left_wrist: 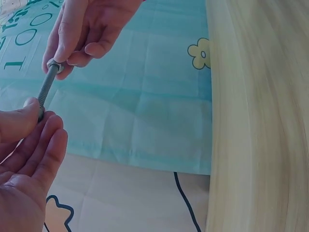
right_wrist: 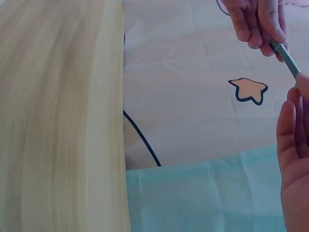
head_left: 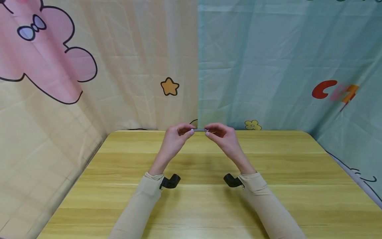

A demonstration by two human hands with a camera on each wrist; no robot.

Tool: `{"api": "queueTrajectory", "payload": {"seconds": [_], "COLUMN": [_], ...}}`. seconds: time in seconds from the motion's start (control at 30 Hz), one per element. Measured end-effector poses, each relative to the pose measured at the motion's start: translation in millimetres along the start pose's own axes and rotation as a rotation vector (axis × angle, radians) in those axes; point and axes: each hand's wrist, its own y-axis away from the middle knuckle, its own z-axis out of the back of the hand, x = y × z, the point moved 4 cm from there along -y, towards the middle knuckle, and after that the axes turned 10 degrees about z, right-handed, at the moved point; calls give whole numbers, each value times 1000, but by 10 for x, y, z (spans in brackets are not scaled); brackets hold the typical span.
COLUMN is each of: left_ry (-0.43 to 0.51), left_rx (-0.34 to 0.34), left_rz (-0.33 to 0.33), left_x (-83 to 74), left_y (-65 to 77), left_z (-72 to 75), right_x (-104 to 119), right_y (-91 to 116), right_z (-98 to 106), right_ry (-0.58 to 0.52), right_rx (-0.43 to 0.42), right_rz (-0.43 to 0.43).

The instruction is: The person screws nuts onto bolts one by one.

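Up off the table (head_left: pixel 194 212), the bolt (head_left: pixel 199 130) ran lengthwise, nine to three o'clock! Left hand (head_left: pixel 174 140) pinched the nine o'clock end, right hand (head_left: pixel 227 140) the three o'clock end, both grips narrow, neither hand the nearer.

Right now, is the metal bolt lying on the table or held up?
The metal bolt is held up: left hand and right hand pinch it near opposite ends, and the left wrist view shows curtain behind it.
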Motion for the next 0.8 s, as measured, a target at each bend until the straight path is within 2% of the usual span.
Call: {"api": "queueTrajectory", "payload": {"seconds": [0.2, 0.43, 0.63, 0.8], "left_ry": [14, 41, 57, 39], "left_rx": [13, 31, 41, 46], "left_rz": [-14, -36, -25, -15], "left_x": [-5, -27, -32, -38], "left_y": [13, 11, 11, 31], "left_z": [24, 29, 20, 40], "right_x": [19, -197, 43, 89], "right_y": [-3, -14, -8, -5], "right_z": [25, 71, 56, 47], "right_ry": [41, 50, 29, 33], "right_rx": [16, 14, 33, 53], "right_rz": [47, 60, 7, 6]}}
